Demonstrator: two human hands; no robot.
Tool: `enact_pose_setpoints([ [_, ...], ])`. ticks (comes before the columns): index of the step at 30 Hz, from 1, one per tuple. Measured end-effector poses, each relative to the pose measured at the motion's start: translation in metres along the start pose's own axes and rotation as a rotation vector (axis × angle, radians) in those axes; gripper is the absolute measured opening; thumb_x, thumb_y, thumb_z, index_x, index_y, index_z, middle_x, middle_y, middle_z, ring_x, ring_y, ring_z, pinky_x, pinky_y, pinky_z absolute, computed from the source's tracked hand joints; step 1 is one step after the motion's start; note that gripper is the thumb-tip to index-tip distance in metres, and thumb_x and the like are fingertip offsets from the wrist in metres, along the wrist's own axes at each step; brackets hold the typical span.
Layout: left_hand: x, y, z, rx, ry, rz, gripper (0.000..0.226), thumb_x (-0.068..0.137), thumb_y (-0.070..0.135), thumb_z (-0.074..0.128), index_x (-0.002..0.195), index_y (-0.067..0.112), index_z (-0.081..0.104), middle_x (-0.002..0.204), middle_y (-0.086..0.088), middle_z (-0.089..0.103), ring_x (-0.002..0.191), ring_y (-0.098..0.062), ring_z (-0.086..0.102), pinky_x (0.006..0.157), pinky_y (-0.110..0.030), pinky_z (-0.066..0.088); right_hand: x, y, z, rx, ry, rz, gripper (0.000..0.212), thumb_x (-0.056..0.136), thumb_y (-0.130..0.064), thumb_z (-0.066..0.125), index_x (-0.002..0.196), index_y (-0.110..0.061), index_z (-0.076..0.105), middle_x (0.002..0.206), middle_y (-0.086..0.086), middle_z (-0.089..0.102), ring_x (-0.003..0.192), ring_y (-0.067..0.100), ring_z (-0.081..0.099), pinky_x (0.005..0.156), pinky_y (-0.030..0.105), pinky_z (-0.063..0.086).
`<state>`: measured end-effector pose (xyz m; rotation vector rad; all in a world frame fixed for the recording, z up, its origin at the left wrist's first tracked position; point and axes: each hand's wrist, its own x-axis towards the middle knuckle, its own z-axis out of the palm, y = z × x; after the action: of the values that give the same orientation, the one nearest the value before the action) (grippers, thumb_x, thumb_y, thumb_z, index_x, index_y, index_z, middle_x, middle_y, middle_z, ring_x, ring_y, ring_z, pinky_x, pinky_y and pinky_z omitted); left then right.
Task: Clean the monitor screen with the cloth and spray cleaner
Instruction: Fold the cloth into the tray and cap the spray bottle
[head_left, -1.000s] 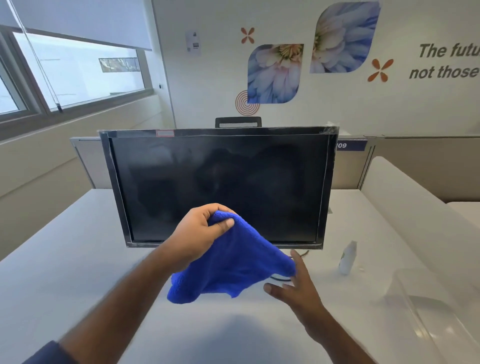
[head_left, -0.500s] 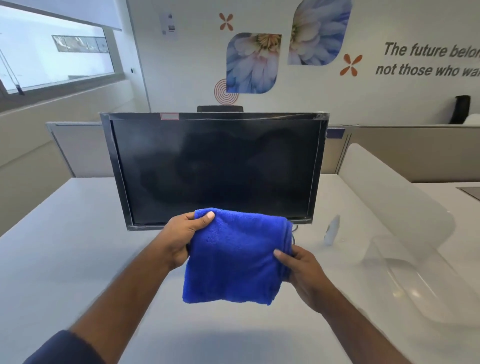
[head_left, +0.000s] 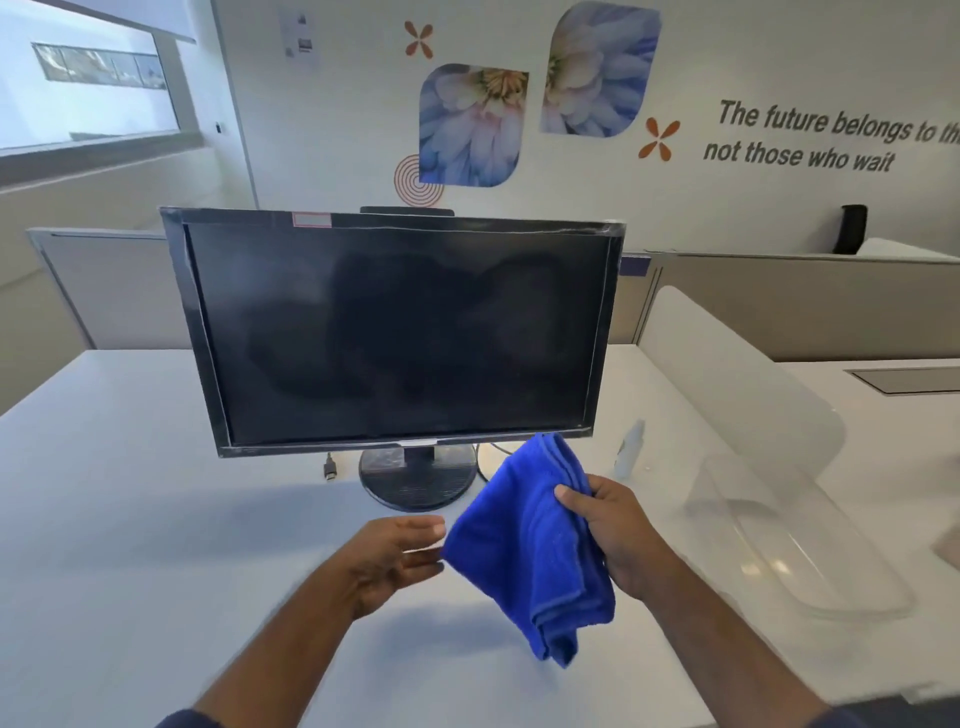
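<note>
A black monitor (head_left: 400, 332) stands on its round base (head_left: 418, 480) on the white desk (head_left: 130, 493), screen dark and facing me. My right hand (head_left: 610, 535) grips a folded blue cloth (head_left: 530, 545), which hangs in the air in front of the base. My left hand (head_left: 392, 558) is beside the cloth with fingers straight, its fingertips at the cloth's left edge and holding nothing. A small clear spray bottle (head_left: 629, 449) stands on the desk to the right of the monitor.
A loose cable plug (head_left: 330, 470) lies left of the base. A translucent plastic divider (head_left: 748, 410) curves along the desk's right side. Grey partition panels (head_left: 810, 306) run behind the monitor.
My left hand has let go of the cloth and opened. My right hand now holds the cloth alone, lower and further right. The view has shifted down, showing the monitor base.
</note>
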<state>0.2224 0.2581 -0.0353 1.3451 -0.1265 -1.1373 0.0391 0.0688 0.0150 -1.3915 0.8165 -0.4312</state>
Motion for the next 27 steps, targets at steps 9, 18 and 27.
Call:
enact_pose_setpoints([
  [9, 0.032, -0.02, 0.047, 0.13, 0.096, -0.075, 0.051, 0.076, 0.015, 0.083, 0.122, 0.013, 0.059, 0.135, -0.018, 0.057, 0.118, -0.035, 0.056, 0.099, -0.046, 0.051, 0.015, -0.013, -0.038, -0.043, 0.001, 0.063, 0.014, 0.096, -0.024, 0.062, 0.104, -0.015, 0.069, 0.091, 0.0, 0.077, 0.087, 0.023, 0.074, 0.065, 0.03, 0.058],
  [18, 0.042, -0.053, 0.12, -0.239, -0.358, -0.238, 0.069, 0.087, 0.057, 0.067, 0.132, 0.005, 0.062, 0.137, -0.021, 0.059, 0.125, -0.041, 0.057, 0.102, -0.057, 0.047, 0.019, -0.044, -0.085, 0.214, -0.117, 0.065, 0.02, 0.094, -0.02, 0.064, 0.111, -0.01, 0.071, 0.107, 0.006, 0.076, 0.097, 0.024, 0.074, 0.075, 0.034, 0.06],
  [27, 0.047, -0.036, 0.143, 0.109, -0.129, 0.108, 0.054, 0.081, 0.029, 0.081, 0.13, 0.022, 0.06, 0.121, -0.001, 0.073, 0.109, -0.023, 0.07, 0.095, -0.042, 0.055, 0.021, -0.011, -0.145, -0.004, -0.213, 0.093, 0.045, 0.082, -0.008, 0.076, 0.124, -0.017, 0.063, 0.12, 0.006, 0.071, 0.111, 0.031, 0.067, 0.099, 0.052, 0.052],
])
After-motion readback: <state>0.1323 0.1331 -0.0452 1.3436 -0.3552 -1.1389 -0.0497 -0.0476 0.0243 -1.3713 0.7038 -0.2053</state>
